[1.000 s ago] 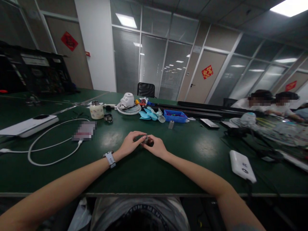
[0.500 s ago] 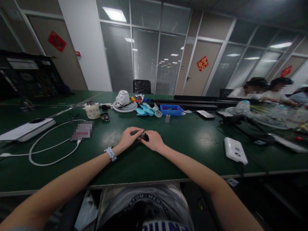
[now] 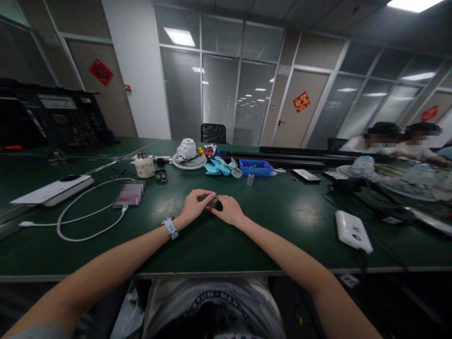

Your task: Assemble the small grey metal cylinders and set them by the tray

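Over the middle of the green table, both hands meet around a small, dark metallic part (image 3: 213,202), mostly hidden by the fingers. My left hand (image 3: 194,206), with a watch at its wrist, closes on the part from the left, thumb and fingers near its top. From the other side my right hand (image 3: 229,210) grips it with bent fingers. Beyond them a small grey metal cylinder (image 3: 250,180) stands upright. Behind that are a blue tray (image 3: 256,168) holding small items, light-blue fan blades (image 3: 218,166), and a white fan housing (image 3: 188,149) on its round grille.
A cream jar (image 3: 144,166), a phone-like device (image 3: 129,194) on a white cable and a white box (image 3: 52,189) lie to the left. On the right are a white power bank (image 3: 353,230) and black cables (image 3: 367,200). Two people sit at the far right.
The view has tilted up and turned slightly left, so everything sits a little lower and farther right. Both hands keep their hold on the small part, with little visible finger movement.
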### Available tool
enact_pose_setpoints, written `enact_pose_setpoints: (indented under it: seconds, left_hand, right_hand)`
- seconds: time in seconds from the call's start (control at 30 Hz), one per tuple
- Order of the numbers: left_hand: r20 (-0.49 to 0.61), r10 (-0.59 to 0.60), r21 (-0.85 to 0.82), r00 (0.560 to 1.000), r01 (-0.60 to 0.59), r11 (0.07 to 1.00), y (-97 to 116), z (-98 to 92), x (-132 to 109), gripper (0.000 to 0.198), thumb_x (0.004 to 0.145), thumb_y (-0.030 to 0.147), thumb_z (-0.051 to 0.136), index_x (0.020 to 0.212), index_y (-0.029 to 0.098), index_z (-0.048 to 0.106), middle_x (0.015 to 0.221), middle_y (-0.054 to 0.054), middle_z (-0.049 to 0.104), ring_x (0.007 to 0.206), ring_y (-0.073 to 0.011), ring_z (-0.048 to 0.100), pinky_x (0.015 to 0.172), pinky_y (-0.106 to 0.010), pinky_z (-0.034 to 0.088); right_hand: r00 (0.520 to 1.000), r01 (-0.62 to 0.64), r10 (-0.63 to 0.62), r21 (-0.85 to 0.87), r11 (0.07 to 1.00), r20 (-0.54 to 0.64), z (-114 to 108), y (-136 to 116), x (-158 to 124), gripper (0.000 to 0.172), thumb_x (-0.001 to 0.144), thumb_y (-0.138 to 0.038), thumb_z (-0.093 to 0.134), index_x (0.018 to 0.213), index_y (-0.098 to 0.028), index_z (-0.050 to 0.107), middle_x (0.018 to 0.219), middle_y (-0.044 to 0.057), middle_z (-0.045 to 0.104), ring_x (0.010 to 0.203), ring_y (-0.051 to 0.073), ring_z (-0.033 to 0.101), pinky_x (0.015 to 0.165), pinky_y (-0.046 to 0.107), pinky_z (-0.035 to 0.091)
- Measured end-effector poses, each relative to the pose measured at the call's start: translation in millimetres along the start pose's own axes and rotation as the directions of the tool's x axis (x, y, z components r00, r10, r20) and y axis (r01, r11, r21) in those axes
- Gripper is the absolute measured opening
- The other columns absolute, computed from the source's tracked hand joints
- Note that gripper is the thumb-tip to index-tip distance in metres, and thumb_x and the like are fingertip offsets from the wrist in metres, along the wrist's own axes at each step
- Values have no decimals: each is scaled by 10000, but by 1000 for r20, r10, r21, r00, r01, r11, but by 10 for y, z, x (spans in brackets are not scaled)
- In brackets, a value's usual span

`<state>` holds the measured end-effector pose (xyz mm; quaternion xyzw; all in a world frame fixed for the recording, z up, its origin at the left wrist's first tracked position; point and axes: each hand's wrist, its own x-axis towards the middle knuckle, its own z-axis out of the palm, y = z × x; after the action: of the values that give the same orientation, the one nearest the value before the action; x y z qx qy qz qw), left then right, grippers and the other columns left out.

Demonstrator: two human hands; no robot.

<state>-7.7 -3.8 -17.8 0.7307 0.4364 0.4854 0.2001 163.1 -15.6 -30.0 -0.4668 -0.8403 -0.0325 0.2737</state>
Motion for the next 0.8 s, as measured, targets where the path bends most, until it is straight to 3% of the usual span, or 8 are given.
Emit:
enact_pose_setpoints:
  seconds: [0.07, 0.13, 0.27, 0.33, 0.43, 0.53, 0.63, 0.8]
  left_hand:
    - [-63, -21, -17, 998, 20, 1000, 11, -68, 30, 433, 801, 550, 547, 1001, 212, 728, 1056, -82, 713, 982, -245, 611, 801, -342, 472]
    - [-55, -71, 3, 996, 71, 997, -18, -162, 53, 475, 794, 568, 542, 1026, 196, 726, 1055, -87, 718, 928, -240, 627, 760, -323, 467]
    - [214, -204, 180, 955, 167, 969, -185, -311, 55, 513, 760, 600, 546, 1006, 196, 745, 858, -60, 748, 736, -217, 632, 624, -285, 426]
    - [320, -204, 257, 925, 122, 959, -270, -325, 51, 470, 754, 586, 552, 982, 231, 756, 810, -41, 744, 707, -210, 629, 605, -276, 411]
    - [391, -125, 310, 912, -3, 951, -339, -294, 57, 412, 757, 551, 558, 970, 261, 758, 846, -37, 736, 725, -206, 628, 627, -275, 416]
    - [392, -111, 321, 913, -23, 947, -347, -261, 62, 437, 758, 563, 551, 1002, 254, 740, 864, -45, 719, 740, -203, 622, 634, -275, 426]
    - [322, -143, 297, 936, 43, 954, -326, -248, 51, 512, 758, 592, 539, 1092, 233, 688, 833, -44, 701, 709, -195, 617, 603, -274, 432]
    - [212, -220, 239, 952, 168, 956, -291, -221, 29, 508, 814, 570, 465, 1110, 192, 632, 854, -57, 704, 718, -198, 634, 618, -287, 462]
  right_hand:
    - [1000, 3, -3, 9, 1000, 3, 6, 9, 6, 461, 870, -559, 503, 1008, -133, 613, 956, 107, 658, 876, 224, 596, 789, 351, 436]
    - [1000, 6, -6, 13, 1000, -3, 11, 14, 5, 476, 870, -578, 487, 1009, -140, 609, 958, 103, 656, 871, 218, 594, 782, 342, 433]
    - [1000, 6, -6, -7, 1000, -19, 22, 21, 0, 495, 861, -604, 481, 1007, -148, 607, 959, 101, 655, 881, 220, 589, 781, 336, 419]
    - [1000, 9, -10, -13, 1000, -20, 22, 24, -1, 495, 861, -606, 478, 994, -148, 609, 949, 100, 655, 875, 220, 587, 782, 337, 414]
    - [1000, 19, -19, -7, 1000, -19, 14, 24, -1, 498, 866, -602, 470, 993, -142, 612, 937, 102, 655, 867, 217, 584, 789, 335, 407]
    - [1000, 9, -8, 17, 1000, -17, 4, 16, 0, 509, 863, -605, 473, 1008, -138, 615, 950, 108, 654, 876, 217, 583, 796, 335, 405]
    - [1000, -10, 12, 77, 997, -19, 7, 27, 6, 509, 841, -610, 505, 1012, -147, 630, 951, 100, 662, 882, 220, 587, 799, 342, 413]
    - [988, -142, 156, 366, 920, -8, 66, 190, 36, 469, 753, -599, 621, 961, -183, 684, 930, 58, 692, 854, 203, 614, 763, 319, 448]
